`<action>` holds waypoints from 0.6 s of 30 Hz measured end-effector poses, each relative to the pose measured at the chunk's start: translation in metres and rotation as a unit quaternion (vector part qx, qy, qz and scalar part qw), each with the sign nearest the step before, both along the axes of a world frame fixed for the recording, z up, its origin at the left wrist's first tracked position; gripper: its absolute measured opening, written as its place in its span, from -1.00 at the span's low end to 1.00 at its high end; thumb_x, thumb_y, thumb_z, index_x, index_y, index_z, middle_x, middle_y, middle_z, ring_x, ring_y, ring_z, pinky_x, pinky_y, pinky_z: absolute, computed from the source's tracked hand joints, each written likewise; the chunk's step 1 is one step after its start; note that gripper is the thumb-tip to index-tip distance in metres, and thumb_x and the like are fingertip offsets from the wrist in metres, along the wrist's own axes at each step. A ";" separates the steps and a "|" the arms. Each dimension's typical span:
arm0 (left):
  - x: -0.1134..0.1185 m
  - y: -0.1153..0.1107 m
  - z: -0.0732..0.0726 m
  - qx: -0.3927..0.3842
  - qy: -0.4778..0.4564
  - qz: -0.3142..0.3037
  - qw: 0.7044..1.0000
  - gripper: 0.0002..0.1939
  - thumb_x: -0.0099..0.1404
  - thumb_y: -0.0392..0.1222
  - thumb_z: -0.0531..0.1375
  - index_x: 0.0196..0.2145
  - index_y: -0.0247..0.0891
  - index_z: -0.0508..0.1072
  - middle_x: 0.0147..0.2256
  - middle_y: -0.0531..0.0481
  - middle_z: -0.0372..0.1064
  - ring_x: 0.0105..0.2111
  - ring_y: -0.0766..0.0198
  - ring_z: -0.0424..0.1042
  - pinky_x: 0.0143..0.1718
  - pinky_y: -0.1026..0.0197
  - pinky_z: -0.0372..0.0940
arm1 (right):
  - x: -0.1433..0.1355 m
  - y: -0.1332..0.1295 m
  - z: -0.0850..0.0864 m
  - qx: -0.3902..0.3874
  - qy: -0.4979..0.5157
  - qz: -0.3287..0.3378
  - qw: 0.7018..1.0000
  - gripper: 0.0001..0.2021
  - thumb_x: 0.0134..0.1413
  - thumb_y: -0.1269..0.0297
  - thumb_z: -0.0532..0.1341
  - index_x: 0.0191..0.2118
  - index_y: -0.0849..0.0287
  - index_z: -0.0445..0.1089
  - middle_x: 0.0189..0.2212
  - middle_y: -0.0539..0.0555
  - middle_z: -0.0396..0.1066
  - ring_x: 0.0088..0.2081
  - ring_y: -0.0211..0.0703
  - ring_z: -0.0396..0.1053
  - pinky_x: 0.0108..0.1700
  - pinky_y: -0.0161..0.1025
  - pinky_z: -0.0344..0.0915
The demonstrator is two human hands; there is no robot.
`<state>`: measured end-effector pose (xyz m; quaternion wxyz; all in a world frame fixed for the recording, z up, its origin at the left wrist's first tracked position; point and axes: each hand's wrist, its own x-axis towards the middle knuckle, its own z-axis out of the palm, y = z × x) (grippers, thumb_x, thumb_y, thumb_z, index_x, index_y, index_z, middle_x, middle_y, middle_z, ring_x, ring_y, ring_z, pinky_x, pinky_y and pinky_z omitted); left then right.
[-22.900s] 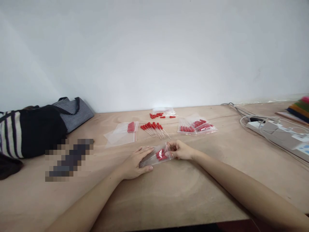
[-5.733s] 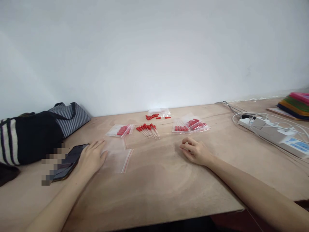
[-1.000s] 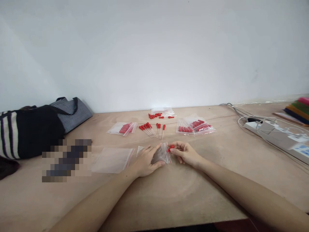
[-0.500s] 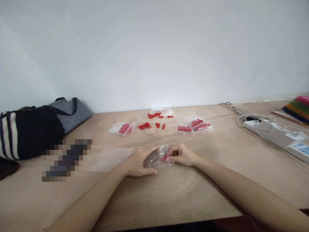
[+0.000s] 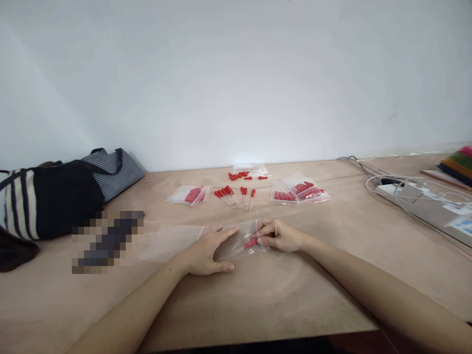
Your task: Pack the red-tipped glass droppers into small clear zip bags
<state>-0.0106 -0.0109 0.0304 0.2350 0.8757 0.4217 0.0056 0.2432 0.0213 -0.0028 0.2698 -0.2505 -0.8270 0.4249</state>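
My left hand (image 5: 208,250) lies with fingers spread and thumb apart over the left part of a clear zip-lock bag (image 5: 239,235), pressing it to the table. At the bag's red-lined mouth, my right hand (image 5: 279,236) is closed in a pinch, its fingertips at a red-bulbed dropper (image 5: 251,243). The dropper's bulb shows through the film just inside the mouth; its stem is hard to see. A second flat bag (image 5: 171,241) lies partly beneath my left hand. Several loose red-bulbed droppers (image 5: 229,196) are laid out beyond the bag.
Filled bags of droppers lie at left (image 5: 190,194) and right (image 5: 300,191). Loose red bulbs (image 5: 239,175) are near the wall. A power strip (image 5: 424,201) with cables stands at right; a black striped bag (image 5: 66,199) and a pixelated dark object (image 5: 110,243) are at left.
The view has shifted slightly. My left hand has slid a little left, away from the bag's mouth, and more of the red bulb shows inside. My right hand stays at the mouth.
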 end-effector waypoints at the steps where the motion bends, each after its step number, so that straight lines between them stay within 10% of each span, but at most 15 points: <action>1: 0.001 0.000 0.001 0.000 0.000 -0.002 1.000 -0.14 0.06 0.22 0.13 0.19 -0.16 -0.13 0.20 -0.09 -0.16 0.17 -0.13 -0.26 0.10 -0.18 -0.17 | 0.004 0.002 0.003 -0.012 -0.024 0.020 0.999 -0.75 0.02 0.17 0.12 -0.29 0.19 0.46 -0.27 0.09 0.31 -0.29 -0.29 0.29 -0.23 -0.32 0.24; 6: 0.005 0.000 0.004 0.016 -0.014 -0.019 1.000 -0.18 0.09 0.18 0.13 0.19 -0.19 -0.09 0.18 -0.10 -0.10 0.16 -0.11 -0.17 0.11 -0.15 -0.17 | 0.022 0.038 0.014 -0.114 -0.145 -0.009 0.983 -0.70 0.00 0.14 0.10 -0.24 0.24 0.41 -0.49 0.02 0.35 -0.61 -0.40 0.21 -0.57 -0.41 0.17; 11: 0.007 0.003 0.002 0.034 -0.040 -0.037 0.998 -0.21 0.10 0.16 0.14 0.18 -0.19 -0.06 0.17 -0.09 -0.07 0.16 -0.02 -0.13 0.14 -0.10 -0.21 | 0.003 0.092 0.011 0.189 -0.218 -0.298 0.910 -0.75 0.01 0.46 0.02 -0.21 0.25 0.39 -0.27 0.14 0.35 -0.32 -0.24 0.30 -0.30 -0.34 0.20; 18: 0.004 0.006 -0.002 0.030 -0.043 -0.063 0.997 -0.33 0.12 0.17 0.12 0.13 -0.07 0.07 0.19 -0.04 -0.12 0.17 0.01 -0.15 0.14 -0.11 -0.27 | -0.024 0.123 0.010 0.407 -0.394 -0.191 0.802 -0.79 0.02 0.46 0.02 -0.28 0.27 0.38 -0.21 0.23 0.30 -0.14 0.00 0.19 -0.17 -0.15 0.07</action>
